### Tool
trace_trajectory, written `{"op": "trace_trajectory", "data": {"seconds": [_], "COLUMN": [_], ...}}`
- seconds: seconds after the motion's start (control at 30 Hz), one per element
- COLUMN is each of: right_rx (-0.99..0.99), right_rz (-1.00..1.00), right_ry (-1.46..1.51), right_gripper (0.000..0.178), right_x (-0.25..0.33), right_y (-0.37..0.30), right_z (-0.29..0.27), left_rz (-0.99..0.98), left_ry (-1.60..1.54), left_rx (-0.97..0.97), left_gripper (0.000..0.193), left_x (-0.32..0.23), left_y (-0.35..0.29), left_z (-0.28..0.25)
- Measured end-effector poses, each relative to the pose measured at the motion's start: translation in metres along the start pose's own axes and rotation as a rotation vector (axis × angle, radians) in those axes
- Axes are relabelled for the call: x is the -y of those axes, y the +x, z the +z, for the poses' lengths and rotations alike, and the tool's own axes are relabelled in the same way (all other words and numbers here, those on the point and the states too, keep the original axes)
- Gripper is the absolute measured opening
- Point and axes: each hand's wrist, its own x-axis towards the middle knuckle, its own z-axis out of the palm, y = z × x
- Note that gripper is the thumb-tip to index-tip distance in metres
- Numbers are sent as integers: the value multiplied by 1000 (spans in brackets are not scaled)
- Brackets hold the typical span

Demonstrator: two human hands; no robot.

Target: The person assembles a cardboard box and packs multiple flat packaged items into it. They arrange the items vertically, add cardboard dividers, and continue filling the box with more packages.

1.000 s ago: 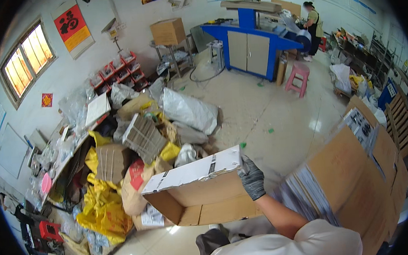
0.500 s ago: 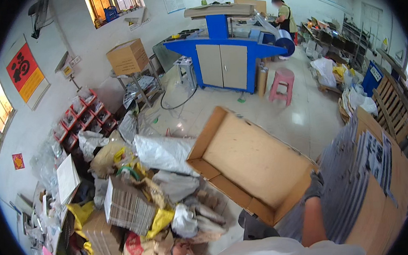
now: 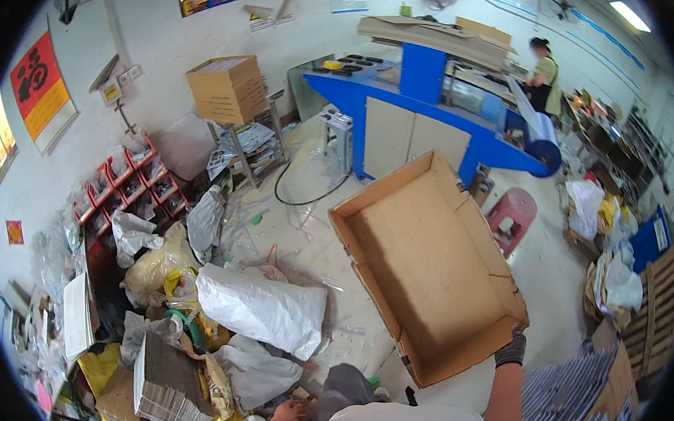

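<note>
A shallow open-topped brown cardboard box [image 3: 433, 270] hangs in front of me above the floor, tilted so that its bare inside faces me. My right hand [image 3: 511, 349], in a dark grey glove, is closed on the box's near right corner; part of its fingers is hidden behind the cardboard wall. My left hand [image 3: 289, 412] is bare and low, apart from the box. Its fingers are loosely stretched out, with nothing visible in them. Close to it lie a grey plastic bag [image 3: 258, 373] and a stack of flat cardboard sheets [image 3: 170, 386].
A white sack [image 3: 262, 308] lies left of the box. Beyond stand a blue machine [image 3: 421, 74], a pink stool [image 3: 512, 219] and a carton [image 3: 228, 92] on a stand. Piled grey sheets [image 3: 571, 385] lie at lower right. A person [image 3: 544, 82] stands at the back.
The view has swung left. The box has turned, its long side now running more toward me, with my right hand still on its corner. My left hand stays low beside the bags.
</note>
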Motion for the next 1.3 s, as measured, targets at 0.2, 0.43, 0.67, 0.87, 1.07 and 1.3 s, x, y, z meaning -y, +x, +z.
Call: {"op": "trace_trajectory", "data": {"seconds": [0.2,0.43,0.67,0.87,1.07,1.3], "right_rx": [136,271,192,152,244,351], "right_rz": [169,130,127,239,328,361], "right_ry": [69,-45,-49,-172,-38,-80], "right_gripper": [38,37,24,40,36,35], "right_x": [-71,-125,-208,-264,-293,-304], "right_y": [107,248,333,390,475,583], "right_z": [192,402,647,839,1037,1164], "left_rz": [-164,-71,563,1031,1116,1027], "left_ry": [-256,-411,-228,-1,-38,-77], "left_rx": [-326,-354,-14,72,2,-287], "left_gripper": [24,27,51,72,63,39], "left_x": [-47,-245,-769,-1011,-1175,-1311], "left_y": [78,254,297,389,456,591], "left_z": [-59,-82,-50,-44,-96,-160]}}
